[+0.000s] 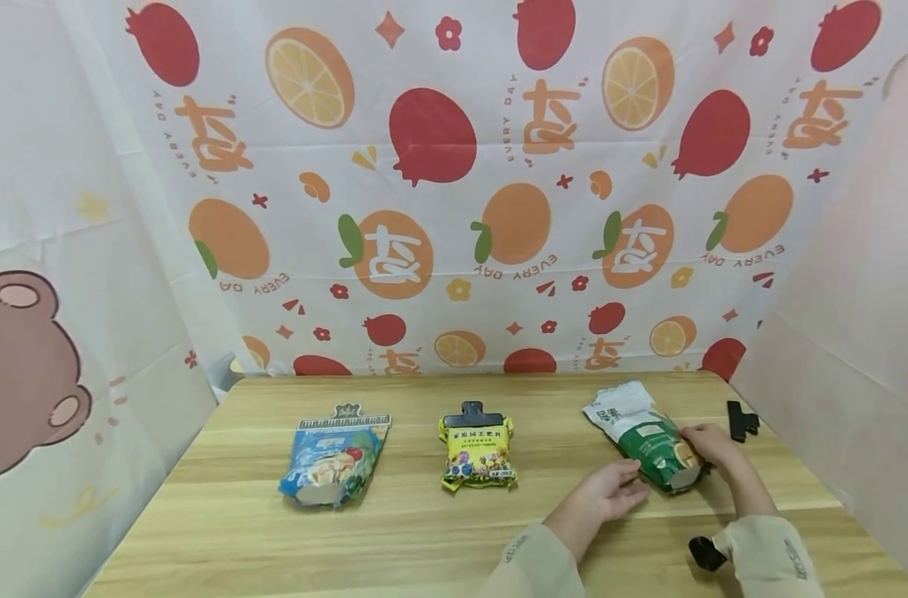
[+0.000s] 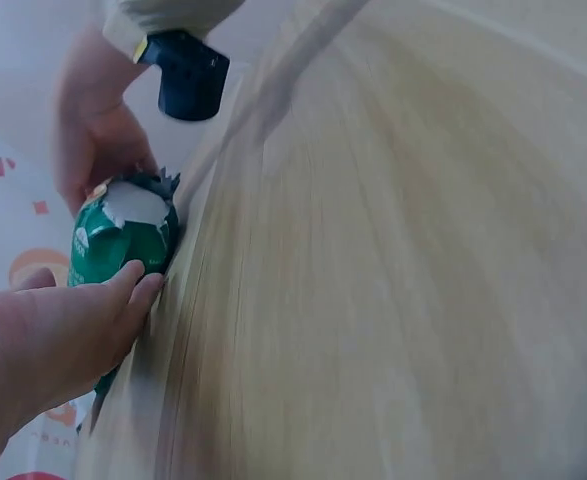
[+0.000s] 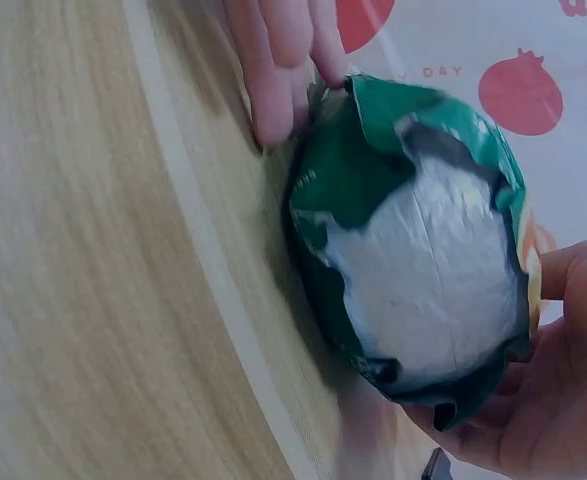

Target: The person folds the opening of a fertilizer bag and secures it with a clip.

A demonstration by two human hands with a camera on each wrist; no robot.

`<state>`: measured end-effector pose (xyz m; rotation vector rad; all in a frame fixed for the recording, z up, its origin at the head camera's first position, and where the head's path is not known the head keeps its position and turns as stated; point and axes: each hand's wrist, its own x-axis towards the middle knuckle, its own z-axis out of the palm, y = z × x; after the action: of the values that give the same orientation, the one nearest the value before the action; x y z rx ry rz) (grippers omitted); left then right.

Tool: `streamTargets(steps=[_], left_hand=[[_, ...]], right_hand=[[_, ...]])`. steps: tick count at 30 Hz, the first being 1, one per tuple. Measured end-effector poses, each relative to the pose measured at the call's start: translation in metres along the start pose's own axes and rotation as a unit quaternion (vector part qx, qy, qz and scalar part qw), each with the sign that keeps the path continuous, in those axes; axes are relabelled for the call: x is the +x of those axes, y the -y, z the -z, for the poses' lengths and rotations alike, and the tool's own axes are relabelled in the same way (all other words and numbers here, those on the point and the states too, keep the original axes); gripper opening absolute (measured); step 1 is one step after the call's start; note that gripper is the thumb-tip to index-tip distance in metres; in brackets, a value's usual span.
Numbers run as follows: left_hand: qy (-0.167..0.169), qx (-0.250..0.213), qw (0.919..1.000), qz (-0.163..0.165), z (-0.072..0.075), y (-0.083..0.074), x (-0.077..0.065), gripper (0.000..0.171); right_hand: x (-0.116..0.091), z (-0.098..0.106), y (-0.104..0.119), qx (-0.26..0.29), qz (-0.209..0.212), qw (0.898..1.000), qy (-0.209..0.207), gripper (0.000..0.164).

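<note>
A green-and-white food bag (image 1: 651,448) lies at the right of the wooden table, its flat pale base facing me. My right hand (image 1: 714,448) grips the bag's right side; in the right wrist view its thumb is at the side and its fingers (image 3: 483,440) reach under the lower edge. My left hand (image 1: 601,496) is at the bag's near left side, fingers fairly straight and touching it, as the left wrist view also shows. Just beyond the right hand lies a black clip (image 1: 741,421), apart from the bag.
A blue bag (image 1: 330,465) with a decorated clip (image 1: 346,417) across its top lies at the left. Mid-table sits a yellow packet (image 1: 479,457) with a black clip (image 1: 472,414) on its top edge. A fruit-print curtain (image 1: 439,208) hangs behind the wooden table (image 1: 394,548).
</note>
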<state>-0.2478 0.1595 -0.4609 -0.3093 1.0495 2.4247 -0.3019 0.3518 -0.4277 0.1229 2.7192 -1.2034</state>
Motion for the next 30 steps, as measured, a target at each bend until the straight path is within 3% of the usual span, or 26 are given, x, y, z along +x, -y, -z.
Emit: streamTargets(steps=[6, 13, 21, 30], left_hand=[[0.001, 0.015, 0.9999, 0.006, 0.007, -0.006, -0.001, 0.037], [0.003, 0.045, 0.9989, -0.008, 0.005, -0.009, -0.001, 0.047], [0.007, 0.061, 0.9979, -0.022, 0.008, -0.009, 0.001, 0.045], [-0.031, 0.09, 0.9934, -0.064, 0.011, -0.008, -0.002, 0.017]], right_hand=[[-0.003, -0.001, 0.0, 0.013, -0.012, 1.0, 0.023, 0.053], [0.002, -0.007, 0.001, 0.011, -0.025, 0.999, 0.034, 0.078], [0.005, -0.015, 0.006, 0.025, -0.013, 0.999, 0.025, 0.073], [-0.002, -0.02, 0.01, 0.038, -0.023, 0.998, 0.044, 0.073]])
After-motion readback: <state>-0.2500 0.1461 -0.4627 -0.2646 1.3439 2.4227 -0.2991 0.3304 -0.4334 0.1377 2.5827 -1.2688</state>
